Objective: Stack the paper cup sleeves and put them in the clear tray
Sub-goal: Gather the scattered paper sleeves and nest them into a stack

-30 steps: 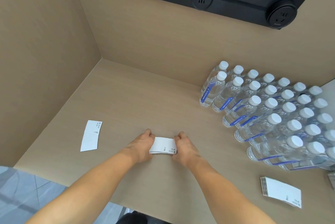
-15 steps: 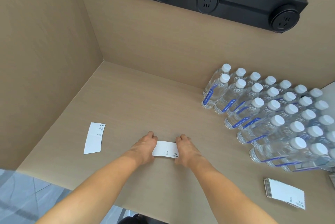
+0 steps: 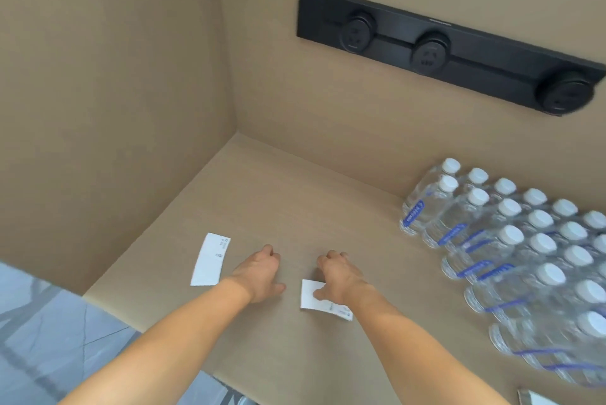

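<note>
A small stack of white paper cup sleeves (image 3: 310,299) lies flat on the beige counter, near its front edge. My right hand (image 3: 342,278) rests over the stack's right part, thumb pressed on its top and fingers curled past its far side. My left hand (image 3: 259,273) sits palm down just left of the stack, apart from it and holding nothing. A single white sleeve (image 3: 210,259) lies flat further left, beside my left hand. The corner of another sleeve pile (image 3: 533,400) shows at the bottom right. No clear tray is in view.
Several rows of small water bottles (image 3: 511,240) with white caps fill the counter's right side. A black power strip (image 3: 442,47) is mounted on the back wall. A beige side wall closes the left. The counter's front edge (image 3: 137,322) drops to a grey floor.
My left hand has let go of the stack and shifted left toward the single sleeve. The right hand keeps the stack. The view has swung left, so everything sits further right.
</note>
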`<state>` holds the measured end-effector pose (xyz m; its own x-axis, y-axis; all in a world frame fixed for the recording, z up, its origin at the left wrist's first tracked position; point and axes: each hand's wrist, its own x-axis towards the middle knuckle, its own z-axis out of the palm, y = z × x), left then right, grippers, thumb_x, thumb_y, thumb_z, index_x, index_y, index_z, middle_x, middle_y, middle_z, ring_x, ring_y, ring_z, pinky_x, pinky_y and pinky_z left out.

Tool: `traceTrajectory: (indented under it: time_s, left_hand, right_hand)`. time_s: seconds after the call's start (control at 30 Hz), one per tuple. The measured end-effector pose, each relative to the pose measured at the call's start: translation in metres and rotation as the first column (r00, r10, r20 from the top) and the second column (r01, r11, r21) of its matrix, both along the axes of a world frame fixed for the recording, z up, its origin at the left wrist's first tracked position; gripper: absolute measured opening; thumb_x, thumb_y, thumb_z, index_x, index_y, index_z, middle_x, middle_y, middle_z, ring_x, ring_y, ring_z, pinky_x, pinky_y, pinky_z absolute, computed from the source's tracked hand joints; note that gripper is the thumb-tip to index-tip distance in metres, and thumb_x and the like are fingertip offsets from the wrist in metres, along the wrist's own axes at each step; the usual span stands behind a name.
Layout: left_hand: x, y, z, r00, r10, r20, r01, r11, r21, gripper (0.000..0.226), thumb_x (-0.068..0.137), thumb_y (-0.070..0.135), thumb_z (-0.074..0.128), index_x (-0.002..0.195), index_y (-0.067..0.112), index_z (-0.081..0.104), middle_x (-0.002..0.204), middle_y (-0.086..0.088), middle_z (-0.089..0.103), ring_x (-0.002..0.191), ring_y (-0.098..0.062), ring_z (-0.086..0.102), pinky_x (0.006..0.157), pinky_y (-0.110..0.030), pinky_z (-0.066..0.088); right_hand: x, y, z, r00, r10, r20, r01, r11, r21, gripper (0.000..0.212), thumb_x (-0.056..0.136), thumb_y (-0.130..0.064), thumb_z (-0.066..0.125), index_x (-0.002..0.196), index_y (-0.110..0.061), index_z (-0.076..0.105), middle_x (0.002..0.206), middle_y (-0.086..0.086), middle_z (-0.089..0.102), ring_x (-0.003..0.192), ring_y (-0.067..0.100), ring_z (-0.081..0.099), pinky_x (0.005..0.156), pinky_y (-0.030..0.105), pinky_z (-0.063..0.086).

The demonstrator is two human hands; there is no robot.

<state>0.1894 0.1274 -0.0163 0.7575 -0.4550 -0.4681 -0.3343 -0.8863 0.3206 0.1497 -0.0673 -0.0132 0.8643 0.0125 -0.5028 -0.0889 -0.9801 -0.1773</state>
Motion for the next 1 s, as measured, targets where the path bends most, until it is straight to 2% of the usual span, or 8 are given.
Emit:
traceTrajectory:
  time_s: [0.17, 0.3, 0.43, 0.67, 0.8, 0.87, 1.0]
  left_hand:
    - [0.007, 0.055, 0.005, 0.976, 0.212, 0.053, -0.216, 0.974, 0.066, 0.047, 0.098, 0.039, 0.052, 0.129, 0.005, 0.047, 0.140, -0.011, 0.038, 0.128, -0.033, 0.046, 0.105, -0.043, 0.043]
    - [0.003, 0.091, 0.003, 0.920, 0.389, 0.046, -0.392, 0.914, 0.102, 0.047, 0.099, 0.038, 0.049, 0.133, 0.006, 0.045, 0.137, -0.010, 0.041, 0.127, -0.031, 0.045, 0.103, -0.041, 0.045]
    - [-0.007, 0.115, -0.002, 0.856, 0.516, 0.031, -0.516, 0.850, 0.108, 0.045, 0.097, 0.039, 0.051, 0.130, 0.008, 0.049, 0.131, -0.007, 0.043, 0.122, -0.029, 0.048, 0.094, -0.040, 0.049]
    - [-0.015, 0.130, -0.010, 0.729, 0.684, -0.006, -0.682, 0.727, 0.073, 0.042, 0.095, 0.041, 0.053, 0.123, 0.009, 0.052, 0.124, -0.008, 0.046, 0.118, -0.032, 0.050, 0.097, -0.039, 0.046]
    - [-0.016, 0.129, -0.016, 0.654, 0.757, -0.017, -0.755, 0.654, 0.047, 0.049, 0.091, 0.048, 0.057, 0.122, 0.010, 0.051, 0.123, -0.005, 0.045, 0.119, -0.029, 0.047, 0.096, -0.038, 0.047]
    - [-0.017, 0.125, -0.017, 0.635, 0.773, -0.007, -0.772, 0.634, 0.038, 0.056, 0.086, 0.052, 0.061, 0.121, 0.011, 0.050, 0.122, -0.004, 0.044, 0.119, -0.027, 0.045, 0.095, -0.039, 0.047]
    - [-0.019, 0.117, -0.019, 0.634, 0.773, 0.019, -0.773, 0.633, 0.045, 0.066, 0.076, 0.058, 0.067, 0.119, 0.013, 0.048, 0.120, -0.002, 0.043, 0.118, -0.024, 0.043, 0.093, -0.037, 0.048]
  right_hand:
    - [0.041, 0.056, 0.005, 0.980, 0.193, 0.038, -0.194, 0.981, 0.019, 0.048, 0.083, -0.024, 0.069, 0.125, -0.010, 0.052, 0.127, 0.011, 0.048, 0.124, 0.031, 0.040, 0.093, 0.038, 0.048]
    - [0.066, 0.094, 0.006, 0.944, 0.328, 0.039, -0.329, 0.944, 0.015, 0.052, 0.084, -0.026, 0.068, 0.132, -0.013, 0.051, 0.131, 0.009, 0.047, 0.126, 0.029, 0.039, 0.097, 0.037, 0.048]
    - [0.088, 0.124, 0.003, 0.904, 0.427, 0.031, -0.427, 0.904, 0.007, 0.052, 0.086, -0.027, 0.066, 0.133, -0.013, 0.050, 0.132, 0.007, 0.046, 0.129, 0.027, 0.037, 0.099, 0.036, 0.046]
    - [0.115, 0.164, -0.007, 0.823, 0.569, 0.007, -0.569, 0.823, -0.011, 0.057, 0.085, -0.022, 0.065, 0.138, -0.015, 0.045, 0.132, 0.005, 0.043, 0.128, 0.027, 0.035, 0.092, 0.035, 0.048]
    - [0.126, 0.175, -0.012, 0.773, 0.634, -0.017, -0.634, 0.773, -0.018, 0.073, 0.085, -0.018, 0.065, 0.149, -0.019, 0.029, 0.138, 0.004, 0.036, 0.130, 0.027, 0.032, 0.092, 0.038, 0.050]
    - [0.131, 0.177, -0.014, 0.747, 0.665, -0.015, -0.665, 0.746, -0.022, 0.074, 0.087, -0.011, 0.060, 0.151, -0.022, 0.025, 0.144, 0.001, 0.033, 0.130, 0.026, 0.031, 0.092, 0.038, 0.050]
    - [0.134, 0.179, -0.020, 0.718, 0.696, -0.003, -0.696, 0.718, -0.005, 0.068, 0.089, -0.006, 0.054, 0.149, -0.023, 0.028, 0.151, -0.006, 0.027, 0.130, 0.027, 0.030, 0.092, 0.039, 0.051]
